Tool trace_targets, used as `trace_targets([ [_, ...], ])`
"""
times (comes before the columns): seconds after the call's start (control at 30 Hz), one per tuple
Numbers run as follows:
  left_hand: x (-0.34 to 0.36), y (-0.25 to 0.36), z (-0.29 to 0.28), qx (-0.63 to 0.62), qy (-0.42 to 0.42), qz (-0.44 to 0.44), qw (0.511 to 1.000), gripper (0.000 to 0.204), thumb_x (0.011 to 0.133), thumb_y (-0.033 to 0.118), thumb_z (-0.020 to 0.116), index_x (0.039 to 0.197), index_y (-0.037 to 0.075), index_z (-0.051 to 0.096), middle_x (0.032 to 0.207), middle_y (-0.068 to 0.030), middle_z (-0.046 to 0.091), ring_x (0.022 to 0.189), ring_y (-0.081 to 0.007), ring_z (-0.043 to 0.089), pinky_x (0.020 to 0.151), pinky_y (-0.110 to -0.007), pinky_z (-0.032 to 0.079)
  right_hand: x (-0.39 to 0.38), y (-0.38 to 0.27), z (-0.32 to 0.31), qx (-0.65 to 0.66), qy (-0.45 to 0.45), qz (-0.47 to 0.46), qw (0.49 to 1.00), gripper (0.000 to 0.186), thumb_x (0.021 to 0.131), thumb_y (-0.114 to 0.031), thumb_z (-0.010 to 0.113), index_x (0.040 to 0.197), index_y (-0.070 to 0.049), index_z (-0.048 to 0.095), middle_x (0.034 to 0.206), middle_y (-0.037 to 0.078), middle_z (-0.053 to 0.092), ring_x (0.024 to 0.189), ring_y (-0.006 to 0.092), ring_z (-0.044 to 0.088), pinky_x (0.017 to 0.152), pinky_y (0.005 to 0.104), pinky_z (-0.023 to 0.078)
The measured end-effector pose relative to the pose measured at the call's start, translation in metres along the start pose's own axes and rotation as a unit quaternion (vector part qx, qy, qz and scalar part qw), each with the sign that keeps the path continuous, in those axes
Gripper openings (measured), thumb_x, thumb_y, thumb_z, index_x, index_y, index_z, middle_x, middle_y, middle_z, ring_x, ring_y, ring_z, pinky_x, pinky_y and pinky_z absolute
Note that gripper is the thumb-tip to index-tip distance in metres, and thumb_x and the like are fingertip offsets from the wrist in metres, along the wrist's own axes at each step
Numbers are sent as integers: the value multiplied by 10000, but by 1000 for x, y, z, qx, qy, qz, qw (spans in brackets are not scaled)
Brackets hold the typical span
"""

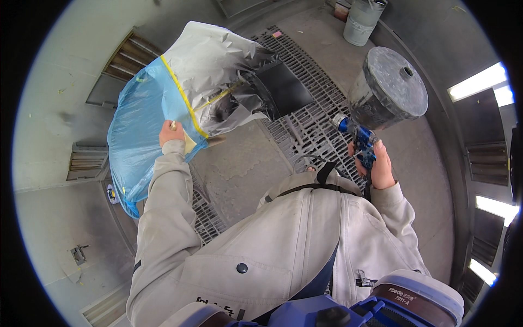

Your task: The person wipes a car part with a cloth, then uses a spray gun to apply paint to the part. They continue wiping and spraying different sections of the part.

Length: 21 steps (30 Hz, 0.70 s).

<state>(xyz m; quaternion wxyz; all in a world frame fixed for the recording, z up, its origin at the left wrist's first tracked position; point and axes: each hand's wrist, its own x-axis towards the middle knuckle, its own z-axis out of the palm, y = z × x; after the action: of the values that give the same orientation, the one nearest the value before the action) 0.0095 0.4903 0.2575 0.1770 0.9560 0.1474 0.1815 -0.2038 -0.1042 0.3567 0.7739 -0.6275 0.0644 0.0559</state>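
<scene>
My left hand is closed on a pale yellow cloth, whose loose end hangs below the fist. It is beside the edge of blue plastic film draped over a large form. Yellow tape joins that film to crinkled silver-white masking sheet, darkened with black overspray near a bare glossy black panel. In my right hand is a blue spray gun, fingers wrapped round its grip. The gun's front end points away from me, close to a paint-stained metal drum.
Metal floor grating runs under the black panel and past my feet. A grey bucket stands at the far right. Louvred vents sit in the left wall, and bright lamps line the right wall.
</scene>
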Motion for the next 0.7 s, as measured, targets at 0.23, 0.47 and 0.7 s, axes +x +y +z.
trace_targets([
  [0.23,2,-2,0,-11,-20,0,1000,251,922,344,694,942,95,670,888,-163,741,830,-415,694,757,-488,533,-7,1,-2,7,21,-2,1000,772,1073,-664,403,1406,17,549,1005,82,658,526,63,447,489,216,372],
  [0.47,2,-3,1,-4,-11,21,1000,237,935,327,685,939,90,670,872,-171,731,818,-419,688,756,-488,533,-10,1,-8,12,27,-8,1000,773,1078,-643,405,1454,22,525,998,89,662,515,63,443,482,218,374],
  [0.7,0,-2,0,-23,-8,21,1000,249,938,332,681,942,83,672,875,-181,733,820,-431,688,753,-496,531,-9,4,-10,14,28,-14,999,782,1079,-642,398,1474,24,513,997,87,664,508,63,440,485,219,382],
])
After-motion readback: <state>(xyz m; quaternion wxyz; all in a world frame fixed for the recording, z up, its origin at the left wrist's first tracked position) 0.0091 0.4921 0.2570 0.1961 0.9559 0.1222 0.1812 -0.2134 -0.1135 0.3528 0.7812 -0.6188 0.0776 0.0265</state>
